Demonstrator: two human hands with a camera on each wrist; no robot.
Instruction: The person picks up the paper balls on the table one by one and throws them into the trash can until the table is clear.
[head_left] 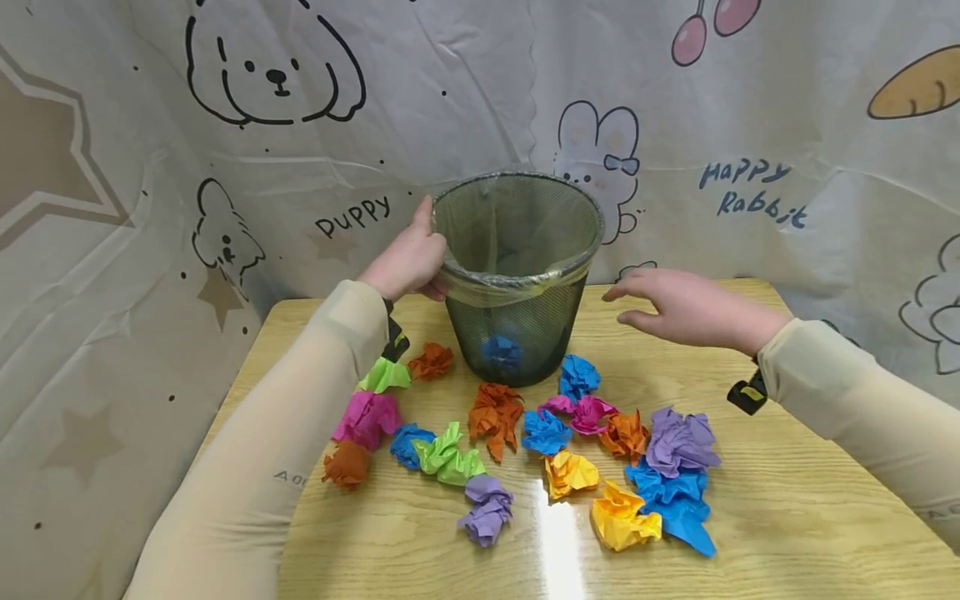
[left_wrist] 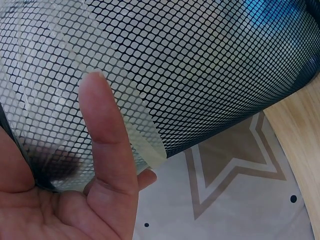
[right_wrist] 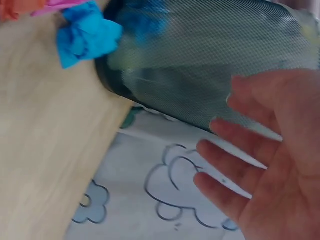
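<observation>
A black mesh wastebasket stands upright toward the back of the table, lined with a thin see-through bag folded over its rim. Through the mesh a blue crumpled paper shows at the bottom. My left hand grips the rim on the left side; in the left wrist view one finger lies along the outer mesh. To the right of the basket, my right hand is held in the air with fingers spread, holding nothing. A blue paper ball lies by the basket's base.
Crumpled papers lie scattered in front of the basket, among them orange, green, purple, yellow and pink ones. The wooden table meets a printed cloth backdrop behind and at the left.
</observation>
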